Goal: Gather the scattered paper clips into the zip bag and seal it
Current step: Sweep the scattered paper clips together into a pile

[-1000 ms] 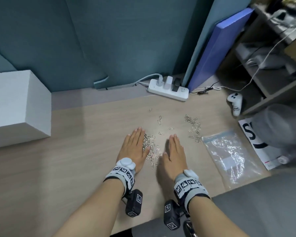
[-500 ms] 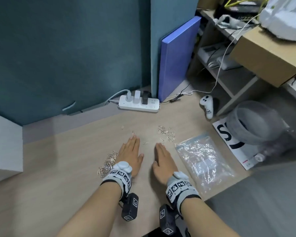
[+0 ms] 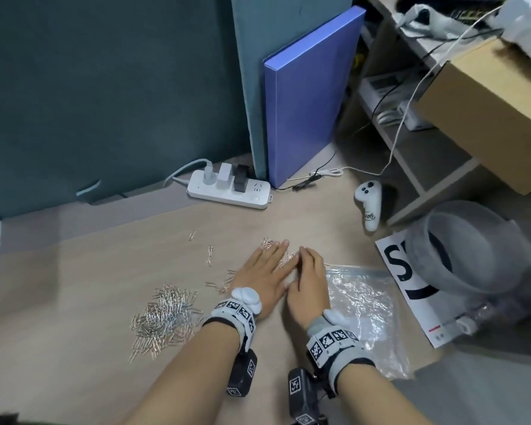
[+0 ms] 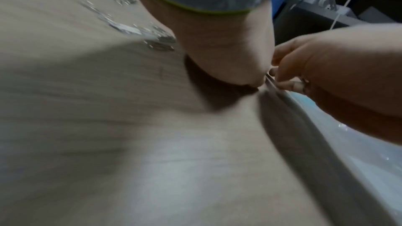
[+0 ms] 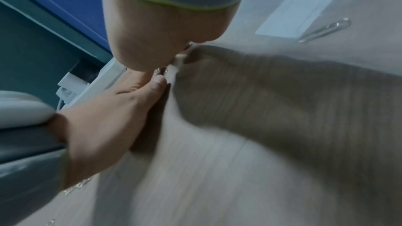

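A heap of silver paper clips (image 3: 166,314) lies on the wooden desk (image 3: 74,286), left of my left wrist. A few loose clips (image 3: 209,255) lie farther back, and a small cluster (image 3: 287,259) shows between my two hands. My left hand (image 3: 265,273) and right hand (image 3: 311,276) lie flat side by side on the desk, fingers straight, palms down over those clips. The clear zip bag (image 3: 365,308) lies flat just right of my right hand. In the left wrist view the right hand (image 4: 315,68) is beside the bag's edge (image 4: 304,118).
A white power strip (image 3: 229,190) sits at the desk's back edge, with a blue folder (image 3: 304,96) leaning behind it. A white controller (image 3: 369,204), a grey round bin (image 3: 460,250) and a printed sheet (image 3: 408,286) lie to the right. Shelves stand at the far right.
Both hands slid right and forward from the swept heap, which now lies left of my left wrist, to the clips near the bag. The head view turned right.
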Demonstrator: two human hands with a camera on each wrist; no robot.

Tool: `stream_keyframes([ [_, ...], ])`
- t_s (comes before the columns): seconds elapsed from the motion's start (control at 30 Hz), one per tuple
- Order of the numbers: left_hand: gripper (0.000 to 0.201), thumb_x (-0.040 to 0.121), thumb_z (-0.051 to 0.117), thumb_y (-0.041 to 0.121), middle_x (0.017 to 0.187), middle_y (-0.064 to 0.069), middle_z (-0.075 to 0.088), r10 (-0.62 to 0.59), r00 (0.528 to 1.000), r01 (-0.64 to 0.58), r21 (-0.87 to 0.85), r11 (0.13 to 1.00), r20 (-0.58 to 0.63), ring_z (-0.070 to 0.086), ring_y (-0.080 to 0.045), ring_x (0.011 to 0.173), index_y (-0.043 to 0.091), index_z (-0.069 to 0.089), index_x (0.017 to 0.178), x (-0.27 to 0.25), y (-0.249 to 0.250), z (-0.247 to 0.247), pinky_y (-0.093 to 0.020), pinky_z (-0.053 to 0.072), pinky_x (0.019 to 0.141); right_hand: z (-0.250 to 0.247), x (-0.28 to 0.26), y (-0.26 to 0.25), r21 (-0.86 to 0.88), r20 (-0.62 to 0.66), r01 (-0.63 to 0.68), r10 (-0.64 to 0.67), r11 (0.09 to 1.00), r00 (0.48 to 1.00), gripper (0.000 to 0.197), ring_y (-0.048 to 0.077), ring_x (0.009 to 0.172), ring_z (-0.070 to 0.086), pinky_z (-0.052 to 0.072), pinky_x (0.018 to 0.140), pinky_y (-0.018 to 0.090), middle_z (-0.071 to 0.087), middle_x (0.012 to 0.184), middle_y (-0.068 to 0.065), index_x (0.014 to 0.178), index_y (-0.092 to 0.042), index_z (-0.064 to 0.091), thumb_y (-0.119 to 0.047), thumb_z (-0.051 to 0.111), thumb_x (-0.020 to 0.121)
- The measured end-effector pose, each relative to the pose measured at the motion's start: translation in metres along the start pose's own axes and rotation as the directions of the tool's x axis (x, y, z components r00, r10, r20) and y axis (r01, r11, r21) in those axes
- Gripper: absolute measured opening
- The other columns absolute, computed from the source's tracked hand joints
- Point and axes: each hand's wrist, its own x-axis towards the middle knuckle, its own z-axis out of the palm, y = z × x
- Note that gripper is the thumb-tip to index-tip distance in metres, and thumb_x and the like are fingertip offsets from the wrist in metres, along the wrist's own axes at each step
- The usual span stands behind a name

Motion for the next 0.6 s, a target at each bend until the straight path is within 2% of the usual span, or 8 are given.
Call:
stream_keyframes([
  [0.07, 0.061, 0.105, 0.019, 0.044, 0.17, -0.001, -0.005, 0.022, 1.0, -0.022, 0.034, 0.999, -0.019, -0.004, -0.021, 0.157, 0.028, 0.003, 0.161, 0.011, 0.007, 0.004, -0.045, 0.006, 0.126, -0.004, 0.001, 0.001, 0.063, -0.029, -0.015, 0.017, 0.998, 0.999, 0.065, 0.015, 0.142, 0.036, 0.028, 0.124, 0.033, 0.031, 0.154, -0.004, 0.153, -0.013, 0.035, 0.005, 0.045, 0.091],
  [0.13, 0.062, 0.106, 0.021, 0.044, 0.17, -0.001, -0.005, 0.032, 0.999, -0.032, 0.059, 0.998, -0.009, -0.005, -0.02, 0.157, 0.024, 0.004, 0.162, 0.018, 0.009, 0.008, -0.045, 0.006, 0.126, -0.005, 0.003, 0.003, 0.081, -0.031, -0.02, 0.023, 0.997, 0.999, 0.065, 0.014, 0.14, 0.036, 0.027, 0.123, 0.032, 0.033, 0.153, -0.003, 0.152, -0.012, 0.036, 0.007, 0.046, 0.09],
  [0.2, 0.066, 0.105, 0.024, 0.045, 0.17, -0.001, -0.004, -0.014, 1.0, 0.015, 0.055, 0.998, -0.016, -0.004, -0.02, 0.157, 0.021, 0.001, 0.162, 0.015, 0.005, 0.01, -0.044, 0.005, 0.127, -0.004, 0.006, 0.005, 0.032, -0.025, -0.005, 0.006, 0.999, 1.0, 0.068, 0.017, 0.14, 0.036, 0.028, 0.123, 0.034, 0.036, 0.151, 0.0, 0.151, -0.013, 0.038, 0.007, 0.048, 0.087],
  [0.3, 0.068, 0.105, 0.025, 0.044, 0.17, -0.001, -0.003, -0.148, 0.989, 0.149, 0.04, 0.988, -0.029, 0.0, -0.019, 0.157, 0.017, 0.0, 0.162, -0.006, -0.01, 0.003, -0.043, 0.007, 0.127, 0.0, 0.013, -0.003, -0.117, 0.005, 0.042, -0.042, 0.992, 0.999, 0.072, 0.024, 0.135, 0.039, 0.033, 0.118, 0.039, 0.041, 0.149, 0.002, 0.149, -0.015, 0.041, 0.003, 0.053, 0.081],
  [0.47, 0.068, 0.106, 0.021, 0.044, 0.17, -0.003, -0.007, -0.337, 0.941, 0.336, 0.031, 0.941, 0.013, -0.01, -0.017, 0.156, 0.013, -0.006, 0.161, -0.054, -0.034, 0.0, -0.042, 0.004, 0.126, 0.011, 0.02, -0.034, -0.257, 0.199, 0.2, -0.151, 0.945, 0.968, 0.07, 0.027, 0.13, 0.041, 0.038, 0.11, 0.039, 0.041, 0.149, 0.001, 0.148, -0.018, 0.044, -0.006, 0.055, 0.08],
  [0.6, 0.068, 0.105, 0.022, 0.044, 0.17, 0.0, -0.003, -0.475, 0.88, 0.474, -0.055, 0.879, -0.018, -0.005, -0.017, 0.156, 0.015, -0.001, 0.161, -0.07, -0.057, -0.012, -0.041, 0.002, 0.126, 0.023, 0.026, -0.057, -0.249, 0.395, 0.386, -0.271, 0.888, 0.878, 0.071, 0.025, 0.131, 0.041, 0.038, 0.109, 0.036, 0.036, 0.151, -0.003, 0.15, -0.024, 0.038, -0.012, 0.056, 0.082],
])
